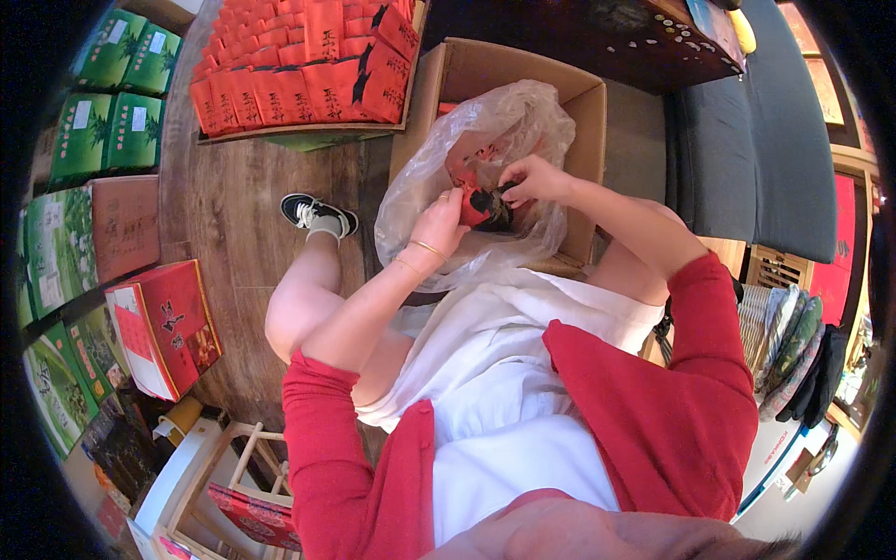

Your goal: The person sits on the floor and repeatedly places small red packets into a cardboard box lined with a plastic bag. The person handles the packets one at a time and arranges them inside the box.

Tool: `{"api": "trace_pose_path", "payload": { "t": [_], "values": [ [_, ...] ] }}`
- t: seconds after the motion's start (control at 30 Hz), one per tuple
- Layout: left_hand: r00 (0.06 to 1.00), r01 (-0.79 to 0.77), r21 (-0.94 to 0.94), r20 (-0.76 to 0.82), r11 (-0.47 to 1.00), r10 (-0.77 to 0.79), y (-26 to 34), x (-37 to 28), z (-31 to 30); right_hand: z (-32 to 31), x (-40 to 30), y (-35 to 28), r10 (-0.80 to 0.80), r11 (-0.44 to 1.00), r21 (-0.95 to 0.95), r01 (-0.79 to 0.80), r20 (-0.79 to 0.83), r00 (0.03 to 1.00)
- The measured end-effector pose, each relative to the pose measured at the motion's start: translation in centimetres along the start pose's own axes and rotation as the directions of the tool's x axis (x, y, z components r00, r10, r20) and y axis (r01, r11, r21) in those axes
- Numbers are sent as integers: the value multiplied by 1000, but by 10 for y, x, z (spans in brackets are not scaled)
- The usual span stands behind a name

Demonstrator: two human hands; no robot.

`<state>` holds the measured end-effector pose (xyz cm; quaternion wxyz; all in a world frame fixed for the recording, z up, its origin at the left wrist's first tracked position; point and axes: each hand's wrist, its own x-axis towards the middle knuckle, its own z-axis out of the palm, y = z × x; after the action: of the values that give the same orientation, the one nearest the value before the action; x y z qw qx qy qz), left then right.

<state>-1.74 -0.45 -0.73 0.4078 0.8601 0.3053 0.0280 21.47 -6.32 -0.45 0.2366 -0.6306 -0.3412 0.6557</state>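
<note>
My left hand (439, 222), with thin gold bangles at its wrist, holds a small red packet (475, 204) with black markings by its side. The fingers of my right hand (535, 180) pinch a dark piece (507, 187) just right of that packet; whether it belongs to the packet is hard to tell. Both hands are over the mouth of a crumpled clear plastic bag (413, 182). More red and dark material shows inside the bag, partly hidden by my hands. The bag sits in an open cardboard carton (591, 115) between my legs.
An open box (301, 131) densely filled with red packets (294, 91) stands at the upper left. Green cartons (80, 133) and a red gift box (168, 329) line the left side. A dark table (560, 35) lies ahead; a grey cushioned seat (721, 161) is at right.
</note>
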Motion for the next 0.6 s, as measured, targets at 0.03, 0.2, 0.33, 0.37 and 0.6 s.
{"api": "trace_pose_path", "payload": {
  "t": [0.03, 0.2, 0.33, 0.37, 0.6],
  "values": [
    [1000, -2, 12, 1, 1000, 2, 1, 1, 1, -2, -10, -9, -41, 999, 13, 41, -16, 999],
    [1000, -26, 42, 2, 999, 26, 3, 4, 4, 8, -37, -28, -96, 974, 200, 108, -68, 993],
    [999, -35, 85, 39, 996, 32, 3, 11, 8, 18, -34, -26, -137, 980, 136, 144, -64, 989],
    [999, -20, 90, 34, 996, 17, 2, 12, 8, 20, -33, -29, -138, 986, 84, 143, -65, 988],
    [1000, -14, 100, 20, 995, 12, 6, 16, 5, 17, -28, -38, -259, 921, -310, 237, -32, 965]
  ]
}}
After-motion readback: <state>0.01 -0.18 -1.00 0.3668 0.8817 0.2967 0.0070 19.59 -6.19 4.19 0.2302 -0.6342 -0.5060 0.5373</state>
